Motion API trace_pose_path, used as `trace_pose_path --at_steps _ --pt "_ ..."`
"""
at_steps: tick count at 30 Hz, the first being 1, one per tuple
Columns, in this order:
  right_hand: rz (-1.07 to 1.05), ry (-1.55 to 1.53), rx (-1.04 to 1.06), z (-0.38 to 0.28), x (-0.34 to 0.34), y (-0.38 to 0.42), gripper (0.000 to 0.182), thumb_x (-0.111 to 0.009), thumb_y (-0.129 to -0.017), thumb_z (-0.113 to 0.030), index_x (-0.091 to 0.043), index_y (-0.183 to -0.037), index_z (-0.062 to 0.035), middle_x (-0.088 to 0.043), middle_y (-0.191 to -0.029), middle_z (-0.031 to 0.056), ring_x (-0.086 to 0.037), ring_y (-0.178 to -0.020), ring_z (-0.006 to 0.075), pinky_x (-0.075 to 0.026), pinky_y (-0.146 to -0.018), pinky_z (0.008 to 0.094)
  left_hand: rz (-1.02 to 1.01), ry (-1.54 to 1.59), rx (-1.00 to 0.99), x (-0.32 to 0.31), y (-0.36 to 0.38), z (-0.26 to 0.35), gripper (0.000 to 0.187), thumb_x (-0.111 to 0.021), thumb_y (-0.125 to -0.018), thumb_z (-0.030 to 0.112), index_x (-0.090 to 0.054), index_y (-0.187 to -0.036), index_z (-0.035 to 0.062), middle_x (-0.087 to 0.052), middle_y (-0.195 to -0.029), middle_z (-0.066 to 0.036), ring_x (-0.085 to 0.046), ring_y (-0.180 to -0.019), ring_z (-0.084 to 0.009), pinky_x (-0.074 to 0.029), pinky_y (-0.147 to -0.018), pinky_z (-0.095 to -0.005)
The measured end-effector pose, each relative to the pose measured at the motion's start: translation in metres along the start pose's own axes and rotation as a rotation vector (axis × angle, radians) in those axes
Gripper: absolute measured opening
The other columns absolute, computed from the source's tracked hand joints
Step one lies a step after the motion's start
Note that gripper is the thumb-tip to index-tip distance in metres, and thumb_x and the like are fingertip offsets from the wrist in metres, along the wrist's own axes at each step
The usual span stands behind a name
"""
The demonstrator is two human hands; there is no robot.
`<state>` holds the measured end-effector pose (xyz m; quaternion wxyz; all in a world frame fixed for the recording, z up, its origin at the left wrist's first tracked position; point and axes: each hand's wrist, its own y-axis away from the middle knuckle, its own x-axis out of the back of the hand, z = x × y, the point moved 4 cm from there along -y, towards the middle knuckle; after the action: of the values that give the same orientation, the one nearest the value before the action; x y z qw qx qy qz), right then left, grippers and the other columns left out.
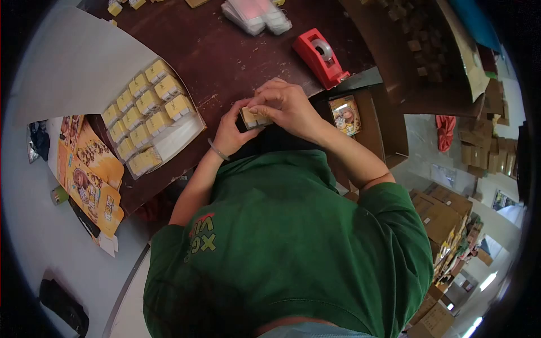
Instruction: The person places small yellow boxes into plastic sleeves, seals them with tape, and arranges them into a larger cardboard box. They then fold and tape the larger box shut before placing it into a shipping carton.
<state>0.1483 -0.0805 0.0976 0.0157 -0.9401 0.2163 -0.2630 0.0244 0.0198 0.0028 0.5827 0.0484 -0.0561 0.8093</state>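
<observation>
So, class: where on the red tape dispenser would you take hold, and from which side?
Grip the red tape dispenser across its long flat side walls, coming from above. It lies apart from both hands on the dark table, its sides unobstructed; the tape roll sits on top.

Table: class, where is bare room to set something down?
Bare dark table lies between the tray of yellow boxes and the red tape dispenser. It is crowded at the near edge, where both hands hold a small box.

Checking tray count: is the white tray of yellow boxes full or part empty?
Part empty: yellow boxes fill most of the white tray; its near edge strip is bare.
</observation>
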Motion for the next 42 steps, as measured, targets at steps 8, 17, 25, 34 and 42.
trace_pose_path --at_steps 8,17,25,34,42 --pt "-0.127 -0.432 -0.375 0.060 -0.022 -0.006 0.025 -0.079 -0.082 -0.014 -0.062 -0.097 -0.0037 -0.060 -0.081 -0.0012 -0.055 -0.078 0.0053 -0.047 -0.069 0.0235 0.033 0.026 -0.013 -0.005 -0.002 -0.003 0.064 -0.080 -0.072 0.010 -0.052 -0.130 0.0063 -0.065 -0.117 -0.012 -0.063 -0.110 -0.0215 -0.048 -0.096 -0.0343" --pt "0.254 0.388 -0.088 0.003 -0.012 0.023 0.060 -0.079 -0.074 -0.032 -0.056 -0.124 -0.0102 -0.050 -0.124 0.0190 -0.056 -0.108 0.0388 -0.051 -0.087 0.0442 0.246 0.010 -0.119 -0.040 0.001 0.010 0.068 -0.065 -0.086 0.004 -0.034 -0.146 0.0014 -0.041 -0.147 -0.017 -0.041 -0.137 -0.0267 -0.033 -0.112 -0.0369" --pt "0.081 0.241 0.368 0.033 0.038 0.017 0.053 -0.068 -0.075 -0.003 -0.053 -0.126 -0.0090 -0.045 -0.138 0.0176 -0.050 -0.121 0.0387 -0.045 -0.100 0.0441 -0.101 0.125 0.004 -0.019 -0.087 0.018 0.069 -0.073 -0.083 0.011 -0.040 -0.144 0.0068 -0.055 -0.125 -0.011 -0.054 -0.115 -0.0180 -0.043 -0.100 -0.0307" --pt "0.368 0.163 -0.271 0.133 0.153 0.067 0.022 -0.063 -0.093 -0.023 -0.071 -0.096 -0.0023 -0.064 -0.112 0.0098 -0.056 -0.108 0.0253 -0.044 -0.095 0.0356 -0.308 0.033 -0.173 -0.076 -0.129 0.034 0.037 -0.069 -0.081 0.013 -0.063 -0.116 0.0019 -0.061 -0.119 -0.011 -0.058 -0.111 -0.0219 -0.042 -0.099 -0.0329" --pt "0.409 0.006 -0.222 0.127 0.146 0.067 0.017 -0.072 -0.087 -0.020 -0.071 -0.090 -0.0029 -0.062 -0.111 0.0104 -0.056 -0.106 0.0244 -0.046 -0.089 0.0350 -0.478 0.092 -0.117 -0.100 -0.148 0.037 0.040 -0.068 -0.080 0.018 -0.059 -0.117 0.0036 -0.058 -0.132 -0.012 -0.055 -0.120 -0.0223 -0.040 -0.103 -0.0350"
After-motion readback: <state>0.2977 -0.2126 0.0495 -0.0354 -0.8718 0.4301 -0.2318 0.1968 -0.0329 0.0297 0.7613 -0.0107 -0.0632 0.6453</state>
